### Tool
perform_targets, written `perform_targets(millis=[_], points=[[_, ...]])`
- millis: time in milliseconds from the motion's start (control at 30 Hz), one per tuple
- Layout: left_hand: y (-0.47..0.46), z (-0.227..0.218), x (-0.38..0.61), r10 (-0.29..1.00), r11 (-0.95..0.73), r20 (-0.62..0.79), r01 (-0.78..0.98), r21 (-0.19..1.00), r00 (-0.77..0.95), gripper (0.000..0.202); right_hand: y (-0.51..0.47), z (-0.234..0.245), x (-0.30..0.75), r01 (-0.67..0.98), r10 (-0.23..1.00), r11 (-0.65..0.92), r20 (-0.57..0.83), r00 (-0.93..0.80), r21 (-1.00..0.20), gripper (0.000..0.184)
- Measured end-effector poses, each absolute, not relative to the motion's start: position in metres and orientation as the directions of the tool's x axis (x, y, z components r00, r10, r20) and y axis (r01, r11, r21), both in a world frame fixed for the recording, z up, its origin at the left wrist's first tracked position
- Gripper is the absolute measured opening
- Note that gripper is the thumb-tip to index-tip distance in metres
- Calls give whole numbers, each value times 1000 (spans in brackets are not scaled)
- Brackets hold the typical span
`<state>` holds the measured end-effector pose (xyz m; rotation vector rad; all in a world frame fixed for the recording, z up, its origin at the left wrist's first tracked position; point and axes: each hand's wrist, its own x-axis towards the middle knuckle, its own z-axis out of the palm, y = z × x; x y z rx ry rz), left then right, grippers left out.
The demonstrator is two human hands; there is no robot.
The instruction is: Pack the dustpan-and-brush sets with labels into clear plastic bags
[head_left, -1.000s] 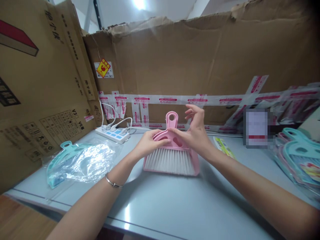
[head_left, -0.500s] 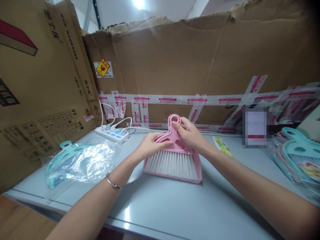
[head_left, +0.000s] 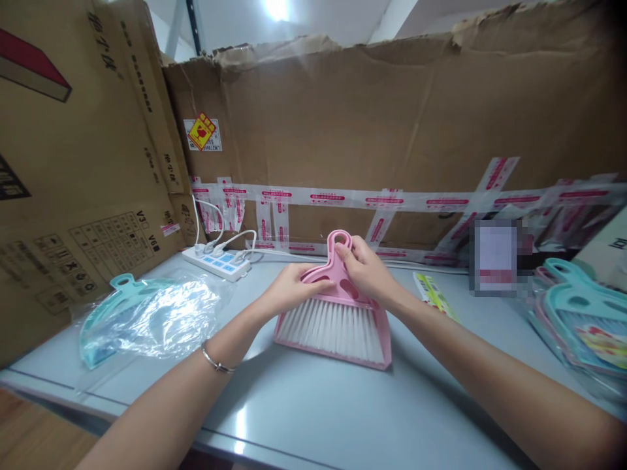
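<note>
A pink hand brush (head_left: 333, 326) with white bristles sits nested in a pink dustpan (head_left: 386, 343), its bristles toward me and the looped handles at the far end. My left hand (head_left: 300, 287) grips the left shoulder of the set, thumb across the brush's front and fingers behind. Around the right side of the handle, just below the loop, my right hand (head_left: 365, 267) is closed with its thumb on top. The fingers under the set are mostly hidden. I cannot tell whether the dustpan's lower edge touches the table.
On the left, a teal dustpan (head_left: 93, 326) lies beneath crumpled clear plastic (head_left: 181, 313). A white power strip (head_left: 218, 262) with plugged cables is behind it. Right of my hands are a green-yellow card (head_left: 434, 294) and stacked, wrapped dustpan sets (head_left: 580, 303). Large cardboard boxes (head_left: 343, 124) wall the back.
The camera view has shifted slightly, so the surroundings sit a little differently in frame. Both hands keep the same hold on the pink brush and dustpan.
</note>
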<state>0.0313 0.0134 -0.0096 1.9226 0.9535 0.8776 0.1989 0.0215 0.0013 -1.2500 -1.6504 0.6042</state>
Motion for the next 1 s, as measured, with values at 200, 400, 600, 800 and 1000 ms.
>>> perform_targets(millis=[200,400,600,800,1000], points=[[14,-11,31,848,-388,221,279,879,482,31,20,3,198,485,914,367,405,-29,-794,25],[12,-8,32,866,-350,201,269,897,458,33,17,5,196,477,895,399,445,-18,-783,26],[10,-5,32,871,-332,185,268,904,456,33,12,8,194,496,903,375,431,-3,-783,26],[10,-8,32,873,-297,169,223,929,457,33,17,11,202,449,944,309,327,-39,-838,26],[14,-11,30,888,-270,146,237,933,437,36,24,17,224,194,910,179,87,-405,-965,39]])
